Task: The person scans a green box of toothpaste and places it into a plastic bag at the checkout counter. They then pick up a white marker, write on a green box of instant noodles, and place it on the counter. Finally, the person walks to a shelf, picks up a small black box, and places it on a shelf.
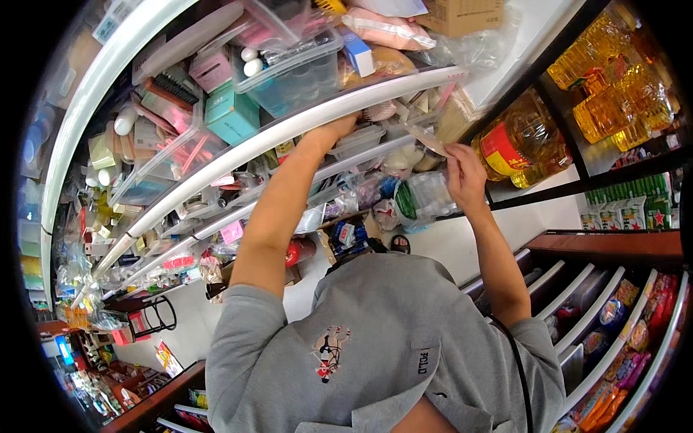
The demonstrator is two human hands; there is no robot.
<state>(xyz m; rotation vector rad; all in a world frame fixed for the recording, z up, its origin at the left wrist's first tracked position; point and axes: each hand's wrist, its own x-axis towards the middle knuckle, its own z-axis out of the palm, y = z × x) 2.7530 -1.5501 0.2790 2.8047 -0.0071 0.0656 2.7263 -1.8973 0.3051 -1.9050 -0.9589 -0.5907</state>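
My left hand (342,126) reaches under the white front rail (303,120) of a shelf, and its fingers are partly hidden there. Close to those fingers lies a pale pink comb (380,111). A clear plastic container (358,139) sits just below my left hand on the same shelf. Between the thumb and fingers of my right hand (464,176) is a flat, pale, narrow item (426,139), whose exact kind I cannot make out. It slants up and left from my right hand towards the shelf.
A clear bin (292,76) and a teal box (233,115) stand on the shelf above. Big bottles of yellow oil (522,143) fill the rack at right. On the floor are an open carton (327,246) and a red round object (293,253). Snack shelves (606,346) rise behind my right arm.
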